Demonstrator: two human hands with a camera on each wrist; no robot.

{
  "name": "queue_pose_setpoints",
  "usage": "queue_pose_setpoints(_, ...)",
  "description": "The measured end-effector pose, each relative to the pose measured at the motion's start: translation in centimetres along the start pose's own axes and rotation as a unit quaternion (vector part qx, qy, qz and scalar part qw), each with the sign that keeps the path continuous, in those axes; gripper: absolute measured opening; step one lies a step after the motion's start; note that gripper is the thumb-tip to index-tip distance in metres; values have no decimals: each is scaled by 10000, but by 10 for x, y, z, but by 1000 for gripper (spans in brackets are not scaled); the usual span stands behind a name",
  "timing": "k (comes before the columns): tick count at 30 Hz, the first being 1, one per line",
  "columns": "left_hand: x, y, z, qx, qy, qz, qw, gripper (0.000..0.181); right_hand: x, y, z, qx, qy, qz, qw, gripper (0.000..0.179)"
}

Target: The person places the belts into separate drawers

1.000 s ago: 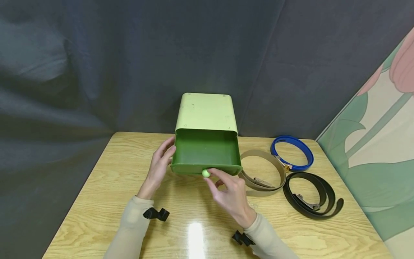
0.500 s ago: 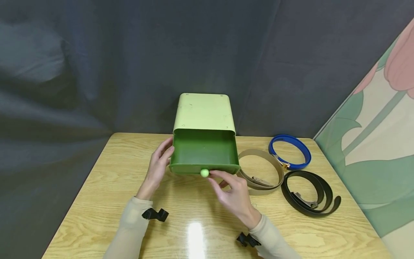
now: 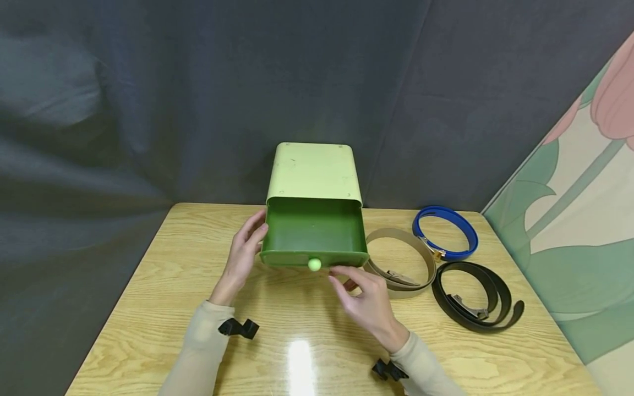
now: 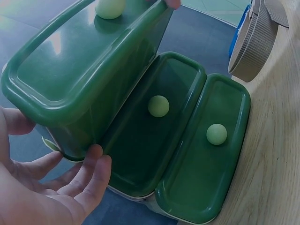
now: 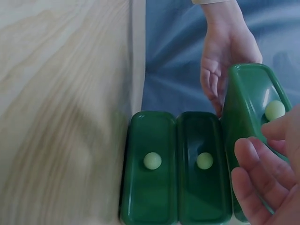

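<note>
A pale green box cabinet (image 3: 314, 170) stands at the back of the table, its dark green top drawer (image 3: 314, 225) pulled out with bare inside. In the left wrist view, two lower drawers with round knobs (image 4: 158, 106) sit pushed in. My left hand (image 3: 242, 247) is at the left side of the top drawer, fingers loosely bent under its front corner; contact is partly hidden. Just right of the top drawer's light green knob (image 3: 314, 264), my right hand (image 3: 369, 300) hovers off it with relaxed fingers, near the drawer's lower front edge.
To the right of the cabinet lie a coiled tan belt (image 3: 431, 267), a blue belt (image 3: 470, 234) and a black belt (image 3: 446, 305). A dark curtain (image 3: 317, 71) hangs behind the wooden table (image 3: 183, 264). Patterned fabric (image 3: 584, 209) runs along the right side.
My right hand has let go of the drawer's knob and moved a little to the right and down. The left hand and the pulled-out drawer have stayed about where they were.
</note>
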State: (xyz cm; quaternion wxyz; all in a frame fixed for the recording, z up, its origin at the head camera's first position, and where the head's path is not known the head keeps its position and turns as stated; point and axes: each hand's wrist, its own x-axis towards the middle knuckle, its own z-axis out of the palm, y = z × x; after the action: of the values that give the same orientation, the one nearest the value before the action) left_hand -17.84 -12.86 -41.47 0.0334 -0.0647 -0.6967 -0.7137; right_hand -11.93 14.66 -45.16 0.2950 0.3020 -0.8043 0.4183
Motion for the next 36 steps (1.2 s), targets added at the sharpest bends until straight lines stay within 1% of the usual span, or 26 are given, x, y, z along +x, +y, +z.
queue_pose_setpoints(10, 0, 1, -1, 66, 6, -39, 10000, 54, -13, 13, -9, -314, -73, 199, 9993, 18)
queue_pose_setpoints(16, 1, 0, -2, 74, 29, -26, 10000, 54, -19, 19, -14, -408, -77, 171, 9990, 19)
queue_pose_setpoints(19, 1, -1, -2, 72, 15, -20, 10000, 54, -22, 22, -17, -549, -56, 204, 9983, 19)
queue_pose_setpoints(23, 2, -1, -1, 81, 30, -35, 10000, 54, -26, 27, -24, -936, -74, 351, 9950, 17)
queue_pose_setpoints(28, 2, 0, -1, 111, 45, -74, 9999, 53, -33, 34, -31, -1416, -220, 687, 9873, 17)
queue_pose_setpoints(31, 2, 1, -1, 146, 26, -92, 9998, 53, -37, 38, -35, -1440, -291, 834, 9856, 20)
queue_pose_setpoints(36, 1, 2, -1, 158, 30, -94, 9998, 53, -42, 44, -40, -1373, -398, 945, 9852, 22)
